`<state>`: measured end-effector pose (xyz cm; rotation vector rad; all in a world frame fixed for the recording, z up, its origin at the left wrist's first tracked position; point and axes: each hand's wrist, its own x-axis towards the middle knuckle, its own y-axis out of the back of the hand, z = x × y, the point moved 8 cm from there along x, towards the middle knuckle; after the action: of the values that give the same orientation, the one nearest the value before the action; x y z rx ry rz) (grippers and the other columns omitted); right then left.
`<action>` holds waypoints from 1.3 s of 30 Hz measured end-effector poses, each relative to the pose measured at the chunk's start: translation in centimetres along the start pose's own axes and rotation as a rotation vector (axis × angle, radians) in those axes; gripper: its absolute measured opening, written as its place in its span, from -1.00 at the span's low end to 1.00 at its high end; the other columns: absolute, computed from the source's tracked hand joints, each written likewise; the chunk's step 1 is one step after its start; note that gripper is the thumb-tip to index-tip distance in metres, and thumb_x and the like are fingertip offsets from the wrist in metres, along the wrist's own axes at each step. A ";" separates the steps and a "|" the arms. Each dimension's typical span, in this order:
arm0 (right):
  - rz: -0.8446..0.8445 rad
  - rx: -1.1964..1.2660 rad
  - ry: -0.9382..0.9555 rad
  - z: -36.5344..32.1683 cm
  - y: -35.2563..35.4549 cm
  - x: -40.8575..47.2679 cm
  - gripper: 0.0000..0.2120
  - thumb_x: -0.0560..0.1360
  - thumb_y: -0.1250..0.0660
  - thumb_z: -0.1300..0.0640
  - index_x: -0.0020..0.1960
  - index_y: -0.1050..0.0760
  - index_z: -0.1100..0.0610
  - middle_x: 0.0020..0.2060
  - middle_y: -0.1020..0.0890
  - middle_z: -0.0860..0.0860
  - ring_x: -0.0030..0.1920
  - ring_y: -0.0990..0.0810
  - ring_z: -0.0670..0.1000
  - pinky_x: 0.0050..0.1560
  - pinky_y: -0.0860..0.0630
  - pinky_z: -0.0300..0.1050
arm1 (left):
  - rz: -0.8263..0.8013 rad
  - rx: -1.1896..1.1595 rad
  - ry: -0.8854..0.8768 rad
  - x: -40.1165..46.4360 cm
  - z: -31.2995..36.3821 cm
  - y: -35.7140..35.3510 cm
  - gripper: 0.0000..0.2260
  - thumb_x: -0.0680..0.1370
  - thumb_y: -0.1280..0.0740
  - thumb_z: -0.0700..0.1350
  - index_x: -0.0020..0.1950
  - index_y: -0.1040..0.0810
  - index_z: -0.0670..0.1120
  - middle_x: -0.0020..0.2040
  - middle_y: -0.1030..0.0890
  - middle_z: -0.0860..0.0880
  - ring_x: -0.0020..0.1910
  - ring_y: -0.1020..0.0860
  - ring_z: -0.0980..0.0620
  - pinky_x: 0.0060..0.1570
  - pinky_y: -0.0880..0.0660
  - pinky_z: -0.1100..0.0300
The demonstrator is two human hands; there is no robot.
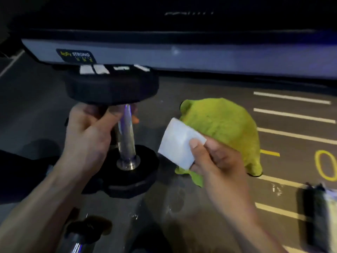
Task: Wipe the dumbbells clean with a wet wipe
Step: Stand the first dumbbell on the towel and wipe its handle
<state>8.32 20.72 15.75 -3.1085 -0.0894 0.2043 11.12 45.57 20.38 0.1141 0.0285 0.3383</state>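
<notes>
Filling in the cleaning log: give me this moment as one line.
left hand: grips dumbbell handle | right hand: pinches wet wipe | wipe not touching dumbbell | green cloth behind

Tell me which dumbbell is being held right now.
The upper dumbbell, with the left hand gripping its chrome handle. The other dumbbell, at the bottom edge, is untouched.

Dumbbell stood on end, wipe held at its 3 o'clock.
The dumbbell (125, 132), black-headed with a chrome handle, is stood upright on the floor. A folded white wipe (179, 143) is held flat just beside its handle, not touching it.
</notes>
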 end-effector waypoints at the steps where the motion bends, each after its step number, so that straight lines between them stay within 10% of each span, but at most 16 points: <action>1: 0.053 0.046 0.016 -1.1 1.5 0.5 -0.62 0.58 -0.34 -0.09 -0.09 -0.54 0.26 -0.30 -0.53 0.29 -0.19 -0.52 0.02 -0.09 -0.61 0.30 | 0.006 -0.032 -0.030 0.6 1.9 -0.9 -0.52 0.26 -0.59 0.38 -0.10 -0.75 0.01 -0.15 -0.76 0.02 -0.17 -0.75 0.02 -0.05 -0.69 -0.07; 7: 0.376 0.252 0.084 -3.6 11.0 1.0 -0.68 0.66 -0.32 0.13 -0.25 -0.66 0.07 -0.37 -0.62 0.00 -0.29 -0.59 0.04 -0.14 -0.59 0.05 | -0.184 -0.236 -0.316 1.0 10.9 -10.8 -0.82 0.57 -0.41 -0.15 -0.16 -0.75 0.05 -0.16 -0.75 0.01 -0.20 -0.73 -0.01 -0.12 -0.64 0.09; 17: 0.568 0.239 -0.011 1.2 15.9 -2.9 -0.72 0.65 -0.32 0.12 -0.20 -0.58 0.21 -0.22 -0.55 0.16 -0.15 -0.54 0.08 -0.15 -0.65 -0.10 | -0.210 -0.114 -0.210 -0.4 8.9 -18.2 -0.73 0.52 -0.47 -0.04 0.09 -0.69 -0.21 -0.06 -0.78 -0.10 -0.06 -0.77 -0.07 0.07 -0.68 -0.27; 22: 0.508 0.061 0.086 -1.1 15.7 -2.7 -0.78 0.67 -0.31 0.08 -0.07 -0.71 -0.06 -0.27 -0.65 0.15 -0.16 -0.55 -0.03 -0.02 -0.57 0.04 | -0.167 -0.149 -0.132 1.1 9.1 -18.2 -0.60 0.45 -0.54 -0.07 0.20 -0.64 -0.25 0.02 -0.77 -0.14 -0.01 -0.77 -0.06 0.14 -0.67 -0.23; 26: 0.483 -0.275 0.270 -5.7 14.8 -1.6 -0.73 0.66 -0.31 0.13 -0.17 -0.61 -0.12 -0.42 -0.59 -0.15 -0.38 -0.48 -0.19 -0.33 -0.39 -0.35 | -0.203 -0.183 -0.064 2.7 8.9 -17.4 -0.41 0.45 -0.61 -0.19 0.40 -0.49 -0.29 0.14 -0.74 -0.19 0.03 -0.77 -0.16 0.01 -0.71 -0.09; 29: 0.435 -0.433 0.359 -7.8 13.2 0.1 -0.78 0.64 -0.33 0.15 0.13 -0.69 -0.10 -0.26 -0.71 -0.14 -0.22 -0.67 -0.12 -0.17 -0.53 -0.22 | -0.196 -0.172 -0.079 3.0 9.3 -16.5 -0.23 0.36 -0.66 -0.18 0.50 -0.41 -0.15 0.24 -0.70 -0.17 0.13 -0.73 -0.20 0.16 -0.64 -0.32; 33: 0.185 -0.677 0.451 -8.3 8.5 1.8 -0.73 0.62 -0.29 0.15 0.19 -0.67 -0.11 -0.30 -0.67 -0.11 -0.30 -0.57 -0.02 -0.21 -0.46 -0.16 | -0.093 0.011 -0.332 2.4 11.4 -14.2 -0.07 0.24 -0.71 -0.03 0.50 -0.30 0.12 0.32 -0.55 0.16 0.31 -0.60 0.13 0.34 -0.58 -0.16; 39: 0.066 -0.753 0.418 -7.8 7.3 1.3 -0.78 0.62 -0.29 0.14 0.09 -0.67 -0.09 -0.25 -0.67 -0.19 -0.19 -0.60 -0.07 -0.20 -0.41 -0.27 | -0.092 0.369 -0.796 -0.5 15.9 -14.2 -0.44 0.34 -0.65 -0.15 0.27 -0.53 -0.03 0.25 -0.52 -0.02 0.26 -0.55 0.03 0.30 -0.51 0.04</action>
<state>11.05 13.33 23.10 -3.8021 -0.0636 -0.6270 16.04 30.43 34.56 0.6040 -0.6922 0.1740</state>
